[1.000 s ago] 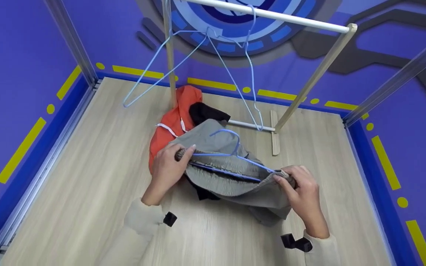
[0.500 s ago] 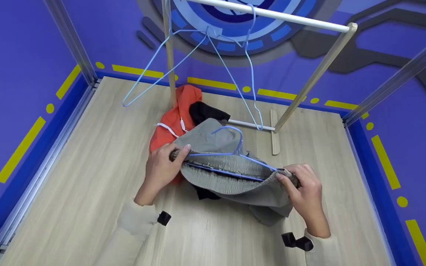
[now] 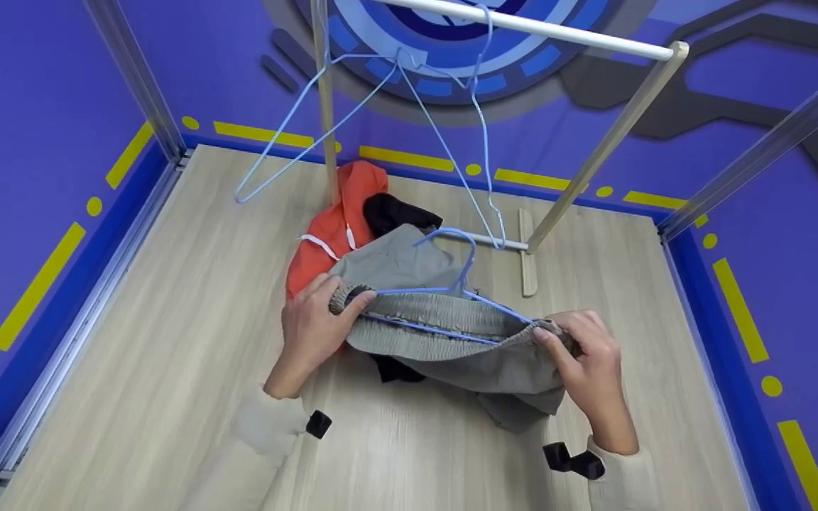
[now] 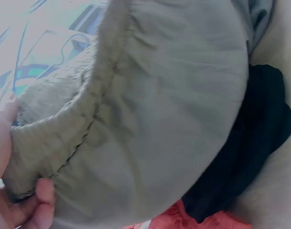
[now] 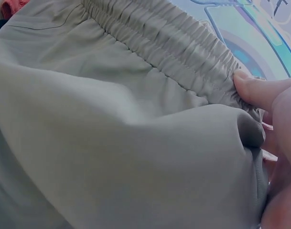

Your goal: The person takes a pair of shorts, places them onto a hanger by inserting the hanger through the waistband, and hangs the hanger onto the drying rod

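Grey pants point(image 3: 501, 372) with a gathered elastic waistband are held up between both hands in the head view, the waist opening facing up. Inside that opening sits a blue wire hanger point(image 3: 416, 289), its hook standing out above the back of the band. My left hand point(image 3: 313, 323) grips the waistband's left end, thumb on top near the hanger's left arm. At the other end, my right hand point(image 3: 588, 355) pinches the band by the hanger's right tip. Both wrist views show the waistband point(image 4: 83, 114) and the pants' fabric point(image 5: 135, 157) up close.
An orange garment point(image 3: 317, 245) with white drawstrings and a black cloth point(image 3: 402, 213) lie behind the pants. A rack with a white top rail point(image 3: 558, 30) stands at the back, light blue wire hangers point(image 3: 280, 128) hanging from it. Blue walls point(image 3: 33, 142) enclose the wooden tabletop point(image 3: 167, 284).
The hanger's hook has risen and shifted right, away from me. My left hand has moved slightly left and my right hand slightly right and up, spreading the waistband wider.
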A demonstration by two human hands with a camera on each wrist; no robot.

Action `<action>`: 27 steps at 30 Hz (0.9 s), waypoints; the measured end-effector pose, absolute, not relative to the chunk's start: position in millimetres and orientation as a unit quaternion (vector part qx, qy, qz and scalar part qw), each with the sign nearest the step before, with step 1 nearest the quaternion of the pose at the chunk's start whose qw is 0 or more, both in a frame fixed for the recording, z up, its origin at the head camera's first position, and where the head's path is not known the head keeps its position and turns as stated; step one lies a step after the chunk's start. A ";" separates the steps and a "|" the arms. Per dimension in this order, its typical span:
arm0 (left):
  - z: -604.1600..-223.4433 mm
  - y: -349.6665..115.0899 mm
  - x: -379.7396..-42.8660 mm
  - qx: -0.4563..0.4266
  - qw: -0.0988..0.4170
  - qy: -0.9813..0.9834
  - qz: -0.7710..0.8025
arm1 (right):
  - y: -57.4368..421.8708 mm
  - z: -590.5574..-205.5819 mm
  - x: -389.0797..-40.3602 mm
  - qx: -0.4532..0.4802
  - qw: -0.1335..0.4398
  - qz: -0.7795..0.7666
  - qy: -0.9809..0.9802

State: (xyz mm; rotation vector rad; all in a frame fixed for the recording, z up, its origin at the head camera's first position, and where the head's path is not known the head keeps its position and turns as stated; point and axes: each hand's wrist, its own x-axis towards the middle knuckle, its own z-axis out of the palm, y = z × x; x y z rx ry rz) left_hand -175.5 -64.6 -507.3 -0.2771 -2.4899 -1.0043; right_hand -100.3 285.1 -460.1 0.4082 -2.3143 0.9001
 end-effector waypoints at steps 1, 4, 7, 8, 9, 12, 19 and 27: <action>-508.2 -63.1 -175.4 -0.097 0.231 -0.899 -0.358 | 285.3 -460.0 -100.2 0.151 0.307 0.342 -0.875; -509.7 -58.8 -174.7 -0.092 0.265 -0.894 -0.350 | 285.0 -457.9 -99.1 0.145 0.308 0.348 -0.874; -510.5 -55.2 -174.4 -0.092 0.289 -0.887 -0.348 | 282.2 -451.0 -96.6 0.143 0.314 0.354 -0.870; -510.6 -54.1 -174.1 -0.092 0.295 -0.885 -0.347 | 280.7 -447.8 -95.5 0.143 0.316 0.357 -0.867; -510.9 -53.2 -174.0 -0.090 0.301 -0.885 -0.344 | 279.2 -444.2 -94.4 0.142 0.318 0.359 -0.866; -510.9 -51.3 -173.9 -0.083 0.317 -0.883 -0.337 | 276.8 -435.7 -91.8 0.135 0.324 0.368 -0.861; -510.4 -49.9 -172.1 -0.076 0.333 -0.876 -0.340 | 283.7 -433.9 -88.1 0.114 0.323 0.381 -0.859; -506.7 -49.5 -173.8 -0.063 0.358 -0.866 -0.343 | 297.3 -439.1 -88.3 0.111 0.325 0.378 -0.860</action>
